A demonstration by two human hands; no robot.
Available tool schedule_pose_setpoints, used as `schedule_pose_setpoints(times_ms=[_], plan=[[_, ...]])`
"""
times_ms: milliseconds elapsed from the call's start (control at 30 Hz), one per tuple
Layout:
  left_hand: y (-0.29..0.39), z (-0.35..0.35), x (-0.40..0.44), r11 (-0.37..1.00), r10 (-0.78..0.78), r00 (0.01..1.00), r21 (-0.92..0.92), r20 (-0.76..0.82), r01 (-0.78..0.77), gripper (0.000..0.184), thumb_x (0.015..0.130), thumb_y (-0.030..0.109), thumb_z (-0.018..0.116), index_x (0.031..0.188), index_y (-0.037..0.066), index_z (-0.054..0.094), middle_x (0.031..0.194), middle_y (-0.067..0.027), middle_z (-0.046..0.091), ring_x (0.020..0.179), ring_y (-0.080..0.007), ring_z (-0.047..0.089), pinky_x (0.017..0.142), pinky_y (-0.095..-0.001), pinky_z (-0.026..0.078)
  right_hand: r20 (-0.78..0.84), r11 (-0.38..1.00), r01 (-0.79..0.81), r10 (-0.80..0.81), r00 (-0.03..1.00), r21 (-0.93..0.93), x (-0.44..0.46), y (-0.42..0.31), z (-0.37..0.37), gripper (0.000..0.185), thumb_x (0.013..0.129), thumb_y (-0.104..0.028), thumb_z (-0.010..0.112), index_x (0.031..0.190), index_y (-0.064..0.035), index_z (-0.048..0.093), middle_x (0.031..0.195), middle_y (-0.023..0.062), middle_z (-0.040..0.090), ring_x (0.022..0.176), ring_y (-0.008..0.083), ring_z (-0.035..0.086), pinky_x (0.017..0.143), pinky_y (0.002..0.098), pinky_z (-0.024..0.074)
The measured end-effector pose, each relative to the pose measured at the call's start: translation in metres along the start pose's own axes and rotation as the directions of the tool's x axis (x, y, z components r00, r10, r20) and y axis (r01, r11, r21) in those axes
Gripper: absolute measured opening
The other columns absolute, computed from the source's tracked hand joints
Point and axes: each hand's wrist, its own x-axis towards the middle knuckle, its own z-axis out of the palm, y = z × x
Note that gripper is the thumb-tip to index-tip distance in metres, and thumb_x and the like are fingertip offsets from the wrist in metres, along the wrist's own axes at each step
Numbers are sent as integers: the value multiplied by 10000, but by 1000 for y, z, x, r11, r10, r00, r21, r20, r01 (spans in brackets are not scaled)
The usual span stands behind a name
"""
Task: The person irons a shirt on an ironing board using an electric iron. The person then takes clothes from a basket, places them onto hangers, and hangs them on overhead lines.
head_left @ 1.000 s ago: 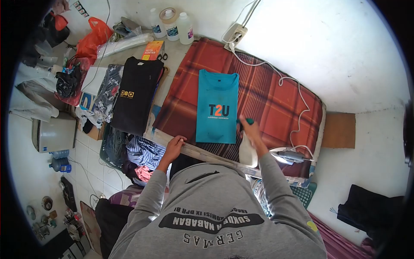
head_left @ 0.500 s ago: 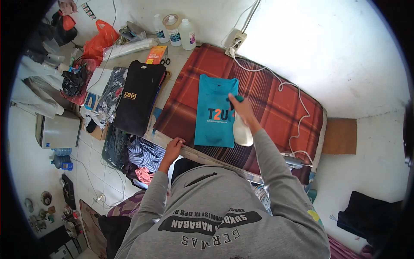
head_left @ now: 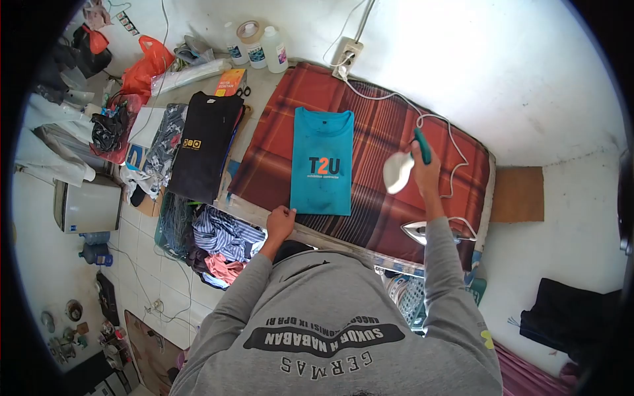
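A folded teal T-shirt with "T2U" printed on its front lies flat on the plaid-covered ironing surface. My right hand grips a spray bottle, white with a green spray head, and holds it tilted to the right of the shirt. At the surface's front edge, my left hand is closed with curled fingers by the shirt's lower left corner. Whether it pinches the cloth or the edge is hidden. An iron rests at the right front, partly behind my right forearm.
Left of the plaid cover lies a stack of folded dark shirts. Bottles and scissors are at the back. A white cord runs from the wall socket across the cover. Clothes fill a basket below.
My right hand has carried the spray bottle from over the T-shirt to its right, uncovering the print and the iron. My left hand has shifted right to the shirt's corner.
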Motion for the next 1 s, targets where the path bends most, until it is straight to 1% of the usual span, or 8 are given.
schedule_pose_setpoints(times_ms=[300,367,400,467,533,600,767,1000], plan=[[1,-14,5,983,-65,982,-158,178,93,291,961,308,633,922,34,722,755,-106,751,802,-306,740,766,-437,546,13,979,112,-111,994,-168,28,32,-27,588,904,-437,769,1300,-30,618,1040,169,735,949,294,719,877,415,539],[-4,-14,7,990,-33,979,-130,203,60,287,964,307,631,932,34,715,760,-98,753,795,-295,740,766,-437,545,296,674,435,-319,900,-597,21,42,-60,677,836,-471,815,1305,-31,604,1037,182,734,1002,361,706,904,472,541],[-6,-12,8,991,-16,983,-130,182,40,285,965,307,628,933,36,711,758,-93,753,792,-294,739,763,-436,544,415,536,324,55,908,-780,4,8,-81,672,798,-528,821,1215,-27,657,1100,184,717,1098,395,663,943,504,526],[-5,-11,4,990,0,984,-142,181,26,284,966,308,625,934,38,707,756,-89,753,789,-294,738,761,-436,543,512,413,313,579,635,-855,-22,-3,-107,665,781,-589,807,1115,-24,700,1117,184,707,1144,381,637,953,501,516],[1,-14,2,996,-22,989,-79,149,34,282,966,309,623,926,41,702,751,-82,752,785,-298,736,755,-437,543,573,230,593,657,490,-771,-64,9,-124,594,804,-581,790,1010,-28,716,1068,189,710,1081,372,663,922,495,528],[0,-9,4,997,-3,989,-77,147,14,283,966,312,623,922,44,702,745,-80,750,786,-300,735,753,-437,543,688,130,703,386,614,-700,-107,65,-149,525,851,-523,767,1015,-28,702,995,200,717,1008,376,684,901,492,538],[0,-29,8,996,-8,983,-81,185,23,288,969,320,621,913,49,701,774,-98,751,791,-328,731,750,-450,545,740,536,530,325,589,-657,-116,73,-121,456,898,-453,736,1040,-22,690,1004,222,710,962,395,690,854,490,538],[-10,-60,59,959,227,930,230,-288,-163,254,962,295,629,866,66,680,822,-126,717,852,-363,653,770,-530,486,707,716,526,-64,704,-460,-118,-44,88,454,940,-466,669,1056,-29,625,862,221,708,845,425,699,739,530,534]])
